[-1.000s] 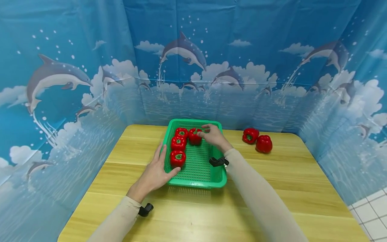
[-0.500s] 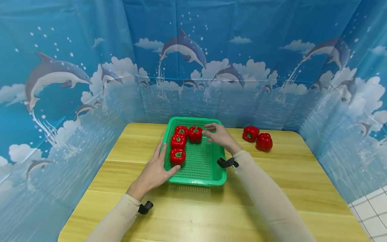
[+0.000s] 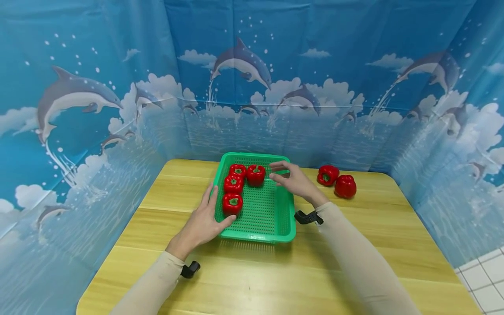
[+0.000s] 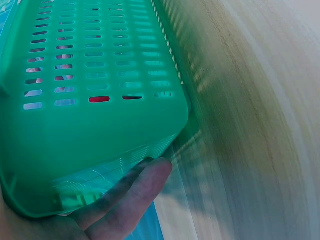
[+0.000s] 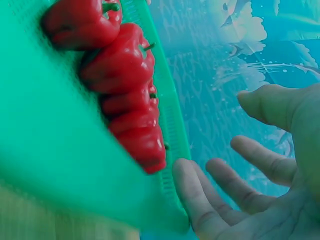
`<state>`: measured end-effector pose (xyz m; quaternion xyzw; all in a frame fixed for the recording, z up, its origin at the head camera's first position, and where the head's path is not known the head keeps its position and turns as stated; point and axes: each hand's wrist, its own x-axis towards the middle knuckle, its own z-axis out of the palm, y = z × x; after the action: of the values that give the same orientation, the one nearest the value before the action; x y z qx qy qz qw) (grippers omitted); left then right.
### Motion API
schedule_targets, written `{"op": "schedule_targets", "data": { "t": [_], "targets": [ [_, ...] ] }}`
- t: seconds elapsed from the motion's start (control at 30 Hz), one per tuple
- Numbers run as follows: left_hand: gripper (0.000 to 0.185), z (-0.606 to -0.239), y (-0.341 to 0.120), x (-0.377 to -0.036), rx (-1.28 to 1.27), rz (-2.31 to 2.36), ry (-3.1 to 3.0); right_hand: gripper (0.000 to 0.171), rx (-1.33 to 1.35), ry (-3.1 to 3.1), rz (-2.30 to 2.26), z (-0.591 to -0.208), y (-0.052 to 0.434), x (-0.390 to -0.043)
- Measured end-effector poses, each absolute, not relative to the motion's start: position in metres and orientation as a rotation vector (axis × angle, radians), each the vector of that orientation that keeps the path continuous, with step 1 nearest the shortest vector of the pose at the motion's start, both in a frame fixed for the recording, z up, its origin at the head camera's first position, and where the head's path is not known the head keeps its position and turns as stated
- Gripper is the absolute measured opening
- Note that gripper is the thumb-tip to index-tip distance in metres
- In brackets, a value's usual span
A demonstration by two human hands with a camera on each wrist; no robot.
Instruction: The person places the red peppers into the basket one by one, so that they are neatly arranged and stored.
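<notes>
My left hand [image 3: 200, 228] rests at the near left corner of a green plastic basket [image 3: 253, 237]. Its fingers [image 4: 132, 200] extend along the outer wall in the left wrist view, and the thumb reaches over the rim in the head view. Inside, three red bell peppers line the left side, the nearest bell pepper [image 3: 232, 204] beside that thumb. Another red bell pepper [image 3: 256, 176] sits to the right of the farthest one. My right hand [image 3: 293, 179], holding nothing, hovers over the basket's right rim with fingers spread, a short way right of that pepper.
Two more red bell peppers lie on the wooden table [image 3: 378, 236] right of the basket: one bell pepper [image 3: 328, 175] on its side, the other bell pepper [image 3: 345, 187] close against it. A blue dolphin-print curtain [image 3: 252, 127] encloses the table's back and sides.
My right hand has let go of the bell pepper at the back of the basket and moved right, away from it. My left hand has stayed at the basket's corner.
</notes>
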<state>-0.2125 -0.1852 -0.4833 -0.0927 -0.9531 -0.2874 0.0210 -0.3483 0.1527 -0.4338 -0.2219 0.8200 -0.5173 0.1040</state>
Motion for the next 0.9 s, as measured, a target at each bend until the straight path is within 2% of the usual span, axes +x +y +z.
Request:
{"op": "schedule_targets", "data": {
  "t": [0.23, 0.9],
  "targets": [
    [0.121, -0.483, -0.186, -0.212, -0.287, -0.887, -2.958, 0.053, -0.75, 2.581, -1.446, -0.435, 0.17, -0.346],
    [0.121, -0.483, -0.187, -0.213, -0.307, -0.908, -2.952, 0.06, -0.705, 2.773, -1.282, -0.448, 0.219, -0.344]
  ]
}}
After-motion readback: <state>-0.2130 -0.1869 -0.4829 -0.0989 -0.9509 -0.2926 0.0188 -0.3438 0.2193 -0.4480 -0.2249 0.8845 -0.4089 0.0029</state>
